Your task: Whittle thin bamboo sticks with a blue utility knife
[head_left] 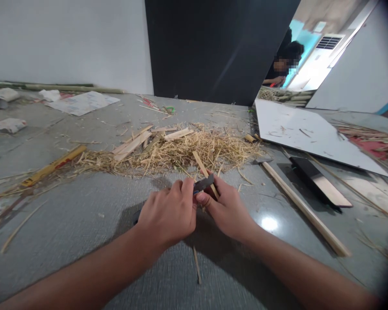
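Note:
My left hand is closed round a dark-handled knife, whose short dark blade points up and to the right. The blade lies across a thin, pale wooden strip. Fingers and thumb of my right hand pinch that strip near the blade, and its upper end sticks out towards a heap of shavings. Both hands are close together above the grey floor, in the middle of the view. The lower end of the strip is hidden by my right hand.
Wood pieces lie on the heap. A yellow stick is at the left. To the right are a long-handled tool, a black flat object and a white board. A person shows at the upper right.

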